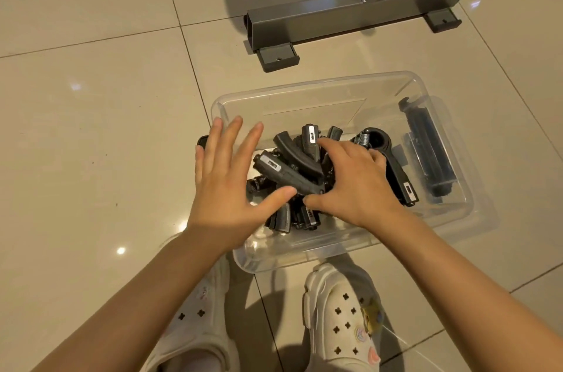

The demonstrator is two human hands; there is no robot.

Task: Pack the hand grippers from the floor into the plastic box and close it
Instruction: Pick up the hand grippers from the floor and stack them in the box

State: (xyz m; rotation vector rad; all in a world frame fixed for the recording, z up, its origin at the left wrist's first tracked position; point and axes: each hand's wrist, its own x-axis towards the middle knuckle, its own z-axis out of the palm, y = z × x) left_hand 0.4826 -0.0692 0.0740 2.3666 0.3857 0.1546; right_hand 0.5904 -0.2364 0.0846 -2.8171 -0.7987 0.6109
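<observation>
Head view looks down on a tiled floor (91, 158), where a grey metal stand (350, 9) sits well beyond a clear plastic box (304, 97) placed just ahead of the person's white clogs (341, 320). Packing looks nearly finished: a tangled heap of black hand grippers (292, 170) already lies in the middle and near side of the box, while its far half is mostly bare plastic. One dark piece (202, 140) peeks out on the floor just left of the box, behind the left hand (possibly a last gripper, though too little shows to be sure). No lid is visible, and the box is still uncovered, so closing remains to be done. Against the right wall of the box lies a long dark bar-like item (429, 155), apart from the heap. The left hand (231, 176) hovers over the box's left edge with fingers spread and straight, holding nothing. The right hand (356, 182) rests on top of the heap, fingers bent down over the grippers, seemingly pressing or settling them rather than lifting one.
</observation>
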